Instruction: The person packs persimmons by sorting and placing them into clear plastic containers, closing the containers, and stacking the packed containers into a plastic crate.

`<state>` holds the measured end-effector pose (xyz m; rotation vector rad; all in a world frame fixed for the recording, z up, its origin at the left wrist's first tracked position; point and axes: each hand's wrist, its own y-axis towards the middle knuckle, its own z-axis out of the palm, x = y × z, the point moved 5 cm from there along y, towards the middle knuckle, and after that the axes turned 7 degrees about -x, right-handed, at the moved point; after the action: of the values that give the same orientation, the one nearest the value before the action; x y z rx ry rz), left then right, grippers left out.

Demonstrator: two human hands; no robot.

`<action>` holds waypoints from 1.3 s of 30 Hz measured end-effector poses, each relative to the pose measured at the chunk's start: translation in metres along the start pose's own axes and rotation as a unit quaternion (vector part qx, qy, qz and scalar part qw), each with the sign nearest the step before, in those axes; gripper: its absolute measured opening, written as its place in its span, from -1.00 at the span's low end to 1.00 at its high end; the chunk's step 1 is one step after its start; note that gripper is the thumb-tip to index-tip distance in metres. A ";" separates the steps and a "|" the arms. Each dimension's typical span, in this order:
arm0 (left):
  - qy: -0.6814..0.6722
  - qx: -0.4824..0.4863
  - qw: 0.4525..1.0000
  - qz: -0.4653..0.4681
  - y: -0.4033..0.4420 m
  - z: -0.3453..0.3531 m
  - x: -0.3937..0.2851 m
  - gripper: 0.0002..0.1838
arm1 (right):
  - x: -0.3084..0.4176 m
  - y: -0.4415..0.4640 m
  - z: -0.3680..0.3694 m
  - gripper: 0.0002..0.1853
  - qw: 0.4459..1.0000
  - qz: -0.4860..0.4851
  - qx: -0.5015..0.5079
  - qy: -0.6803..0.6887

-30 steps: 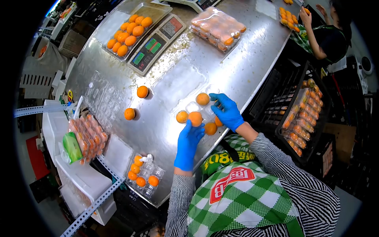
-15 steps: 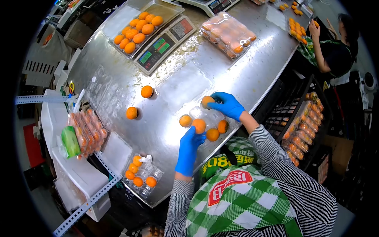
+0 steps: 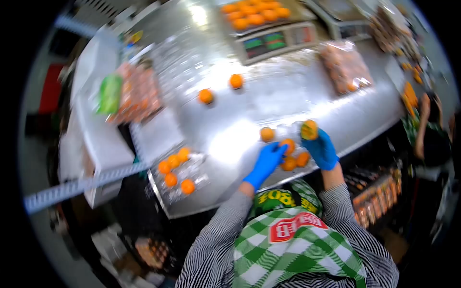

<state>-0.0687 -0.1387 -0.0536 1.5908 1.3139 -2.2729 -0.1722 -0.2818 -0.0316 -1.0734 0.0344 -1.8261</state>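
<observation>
My right hand [image 3: 322, 149], in a blue glove, grips a persimmon [image 3: 309, 130] whose greenish leafy cap faces up. Low over the steel table, my left hand [image 3: 267, 162], also gloved in blue, has its fingertips closed on another persimmon [image 3: 287, 146]. Under and around them lies a clear plastic tray [image 3: 284, 129], partly hidden. Two persimmons [image 3: 288, 163] [image 3: 302, 159] sit at its near side, and one persimmon [image 3: 267, 134] is at its left.
Two loose persimmons [image 3: 205, 96] [image 3: 236, 81] lie farther back. A scale [image 3: 278, 42] bears a filled tray. Wrapped packs [image 3: 346, 67] [image 3: 137, 93] stand right and left. A part-filled clear tray [image 3: 199, 173] sits by the near-left corner. Another person [image 3: 425, 127] works at right.
My right hand has lifted and turned its persimmon, so the leafy cap now shows. My left hand stays at its persimmon. The head view has shifted and turned, blurring the scene.
</observation>
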 end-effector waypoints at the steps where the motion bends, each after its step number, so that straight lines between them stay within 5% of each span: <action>1: 0.045 0.026 0.999 -0.004 0.005 -0.001 0.006 -0.48 | -0.003 -0.002 0.001 -0.48 1.000 0.000 0.011 0.001; 5: 0.218 -0.043 0.972 0.070 0.009 0.004 0.009 -0.50 | -0.014 -0.006 -0.008 -0.50 1.000 -0.004 -0.014 -0.022; 7: 0.196 -0.020 0.978 0.063 0.007 0.000 0.005 -0.49 | -0.019 -0.010 0.005 -0.49 0.998 -0.026 -0.021 -0.044; 10: 0.132 -0.002 0.987 0.090 -0.002 -0.009 -0.006 -0.50 | -0.012 -0.012 0.016 -0.48 0.995 -0.061 -0.018 -0.079; 16: -0.203 0.028 0.979 -0.019 -0.055 -0.076 0.002 -0.54 | -0.020 -0.005 0.061 -0.43 0.995 -0.058 0.039 -0.075; 23: -0.491 0.020 0.871 -0.024 -0.132 -0.162 0.078 -0.46 | -0.098 -0.007 0.152 -0.41 0.980 0.041 0.146 -0.126; 32: -0.370 -0.149 0.913 0.089 -0.208 -0.209 0.088 -0.43 | -0.197 -0.029 0.233 -0.47 0.906 0.181 0.226 -0.307; 35: -0.413 -0.167 0.893 0.067 -0.214 -0.214 0.090 -0.44 | -0.195 -0.023 0.250 -0.49 0.889 0.139 0.249 -0.359; 36: -0.545 -0.128 0.828 0.017 -0.213 -0.214 0.092 -0.45 | -0.191 -0.014 0.253 -0.48 0.889 0.109 0.240 -0.375; 39: -0.535 -0.107 0.838 0.010 -0.201 -0.217 0.095 -0.45 | -0.166 0.029 0.271 -0.44 0.892 0.017 0.187 -0.412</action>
<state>-0.0526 0.1707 -0.0308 0.1012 1.0844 -2.2349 0.0541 -0.0609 0.0128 -1.4558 -0.7658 -1.1489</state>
